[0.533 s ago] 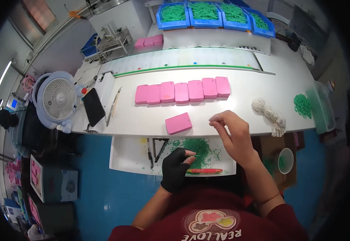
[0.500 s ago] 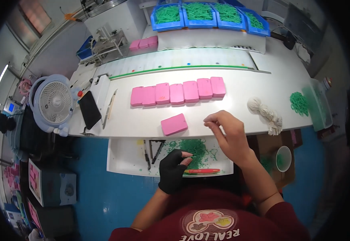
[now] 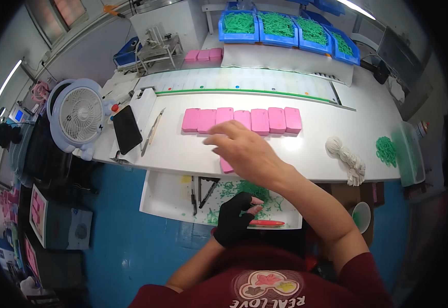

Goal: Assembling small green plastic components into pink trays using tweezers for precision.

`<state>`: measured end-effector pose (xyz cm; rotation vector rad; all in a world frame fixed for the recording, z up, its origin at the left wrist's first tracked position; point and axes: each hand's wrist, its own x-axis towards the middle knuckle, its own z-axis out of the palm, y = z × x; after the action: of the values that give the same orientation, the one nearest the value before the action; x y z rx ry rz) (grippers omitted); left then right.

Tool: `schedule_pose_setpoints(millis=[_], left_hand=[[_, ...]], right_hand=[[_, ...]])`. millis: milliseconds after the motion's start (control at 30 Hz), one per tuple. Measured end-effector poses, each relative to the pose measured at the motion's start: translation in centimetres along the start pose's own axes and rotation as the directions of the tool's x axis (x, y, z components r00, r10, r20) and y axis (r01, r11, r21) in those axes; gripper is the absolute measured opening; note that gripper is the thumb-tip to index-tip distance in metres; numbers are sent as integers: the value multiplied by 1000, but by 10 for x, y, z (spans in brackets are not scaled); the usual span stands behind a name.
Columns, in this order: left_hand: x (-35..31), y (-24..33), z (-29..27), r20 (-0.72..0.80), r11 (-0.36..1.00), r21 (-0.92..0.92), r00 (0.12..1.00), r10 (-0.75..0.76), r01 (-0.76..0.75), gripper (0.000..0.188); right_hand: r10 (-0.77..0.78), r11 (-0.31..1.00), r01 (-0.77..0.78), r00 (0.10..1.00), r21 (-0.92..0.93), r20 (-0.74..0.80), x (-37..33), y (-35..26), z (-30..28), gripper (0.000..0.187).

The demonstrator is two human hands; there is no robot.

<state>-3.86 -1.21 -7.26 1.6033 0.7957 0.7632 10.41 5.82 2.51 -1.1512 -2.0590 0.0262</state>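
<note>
My bare right hand [image 3: 240, 149] reaches left over the white table, slightly blurred, fingers apart and holding nothing I can see. Beneath it lies a single pink block [image 3: 226, 165], mostly hidden by the hand and wrist. Just beyond the fingertips runs a row of several similar pink blocks [image 3: 259, 122], set side by side. My left hand [image 3: 234, 219], in a black fingerless glove, hovers over the open drawer [image 3: 157, 203] with thumb and finger pinched; what is between them is too small to make out. Near it are small green pieces [image 3: 257, 190] and a red-orange tool [image 3: 267, 224].
Dark pens [image 3: 193, 197] lie in the drawer. A black phone [image 3: 127, 130] and thin tools [image 3: 154, 132] are at the table's left, beside a fan [image 3: 82, 115]. To the right are a white yarn bundle [image 3: 346, 160] and green loops [image 3: 386, 151]. Blue bins [image 3: 239, 37] stand behind.
My right hand has swept left from beside the single pink block to over it, fingers spreading. My left hand stays over the drawer. The whole view has shifted slightly.
</note>
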Motion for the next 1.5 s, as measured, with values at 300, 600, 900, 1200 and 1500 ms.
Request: schedule_pose_setpoints(millis=[300,600,900,1200,1500], left_hand=[[-20,-29,-42,-157,993,-96,984,-86,72,15],[-23,-22,-61,-215,973,-213,967,-135,89,12],[-21,-21,-61,-233,963,-259,962,-141,79,12],[-26,-29,-34,-185,982,-180,979,-87,54,14],[-1,-14,1,-64,978,-189,993,-103,89,12]], right_hand=[[-114,992,125,962,-28,248,90,42,168,19],[-192,959,245,931,-141,311,106,41,186,18],[-176,810,480,748,-338,640,121,36,167,11],[61,998,-54,956,-30,287,79,-11,72,15],[514,395,-314,854,863,76,-120,-19,-53,48]])
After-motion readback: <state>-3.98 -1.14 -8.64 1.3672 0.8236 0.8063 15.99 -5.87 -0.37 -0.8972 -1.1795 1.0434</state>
